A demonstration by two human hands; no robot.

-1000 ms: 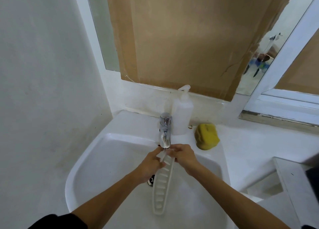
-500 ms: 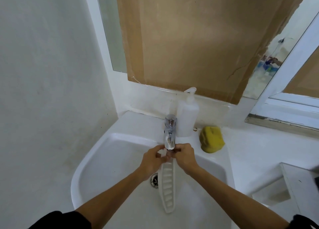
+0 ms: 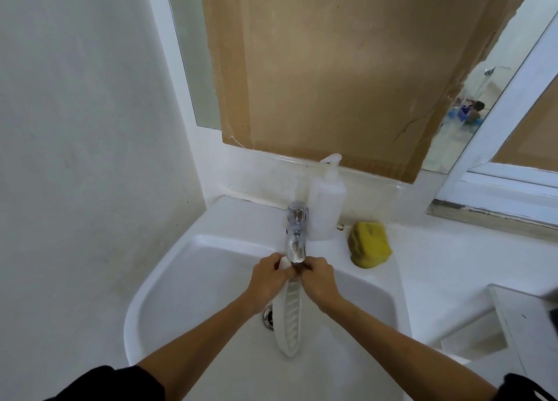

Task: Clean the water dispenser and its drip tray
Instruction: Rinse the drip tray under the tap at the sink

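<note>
A long white slotted drip tray [image 3: 288, 319] hangs lengthwise over the white sink [image 3: 187, 280], its top end right under the chrome tap [image 3: 296, 234]. My left hand [image 3: 268, 277] grips the tray's upper left edge. My right hand [image 3: 320, 278] is closed on the upper right edge, fingers pressed against the tray just below the spout. The tray is turned partly on edge, its slots facing right. The tray's top end is hidden behind the spout and my fingers.
A white pump bottle [image 3: 326, 207] stands behind the tap. A yellow sponge [image 3: 369, 244] lies on the sink's right rim. The drain [image 3: 268, 317] shows left of the tray. A wall closes the left side; a white ledge [image 3: 525, 334] sits at the right.
The tray has rotated from slots-up towards edge-on, and its top end has slid further under the spout. Both hands stayed at the top end. The camera shifted left.
</note>
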